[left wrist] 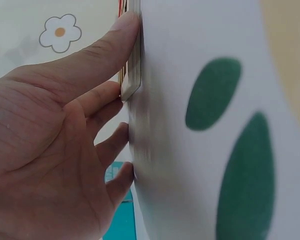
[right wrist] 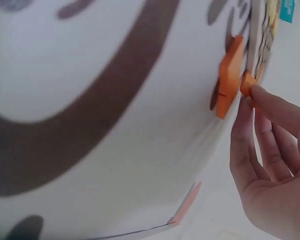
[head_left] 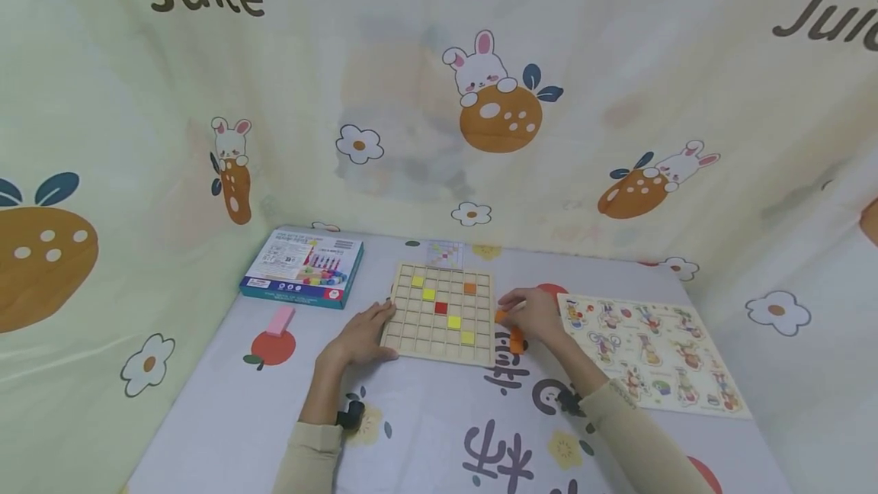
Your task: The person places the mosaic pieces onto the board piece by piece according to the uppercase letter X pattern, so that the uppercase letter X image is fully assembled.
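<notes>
A wooden grid board lies on the table before me, its cells holding several yellow tiles, one red tile and one orange tile. My left hand rests against the board's near left corner, fingers spread; in the left wrist view the thumb touches the board edge and the fingertips meet the tabletop. Beside the board's right edge, my right hand pinches a small orange tile between thumb and fingertips. A row of orange tiles lies just below that hand.
Behind the board lies a small pattern card. A flat printed box sits at the back left, with a pink block in front of it. To the right, a light sheet with cartoon pictures lies partly behind my right forearm.
</notes>
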Demonstrator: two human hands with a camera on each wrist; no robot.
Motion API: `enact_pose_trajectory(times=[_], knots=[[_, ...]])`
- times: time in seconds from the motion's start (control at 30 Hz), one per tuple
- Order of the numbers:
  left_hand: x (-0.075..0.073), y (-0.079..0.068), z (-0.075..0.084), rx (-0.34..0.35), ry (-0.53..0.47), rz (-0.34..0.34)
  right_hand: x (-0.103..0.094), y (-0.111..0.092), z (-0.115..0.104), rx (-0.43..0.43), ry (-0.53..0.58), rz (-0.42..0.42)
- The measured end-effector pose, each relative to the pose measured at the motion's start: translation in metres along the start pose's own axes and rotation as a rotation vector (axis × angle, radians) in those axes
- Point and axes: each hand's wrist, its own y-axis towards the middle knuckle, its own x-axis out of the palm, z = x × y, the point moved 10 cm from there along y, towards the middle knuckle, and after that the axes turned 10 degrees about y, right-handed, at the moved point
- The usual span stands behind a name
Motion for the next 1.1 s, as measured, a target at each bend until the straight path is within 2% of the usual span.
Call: enact_pose_trajectory(times=[0.27, 0.6, 0.9, 1.1], knots=[[0.002, 0.001, -0.003, 0.012, 0.020, 0.005, -0.008, 0.010, -0.014, -0.094, 0.034, 0.071], [0.001, 0.000, -0.001, 0.017, 0.006, 0.008, 0.016, 0.023, -0.031, -0.095, 0.120, 0.022], [0.017, 0.014, -0.018, 0.011, 0.009, 0.019, 0.036, 0.035, -0.047, -0.148, 0.173, 0.007], [0.016, 0.013, -0.015, 0.008, 0.032, 0.010, 0.047, 0.040, -0.054, -0.151, 0.145, -0.018]])
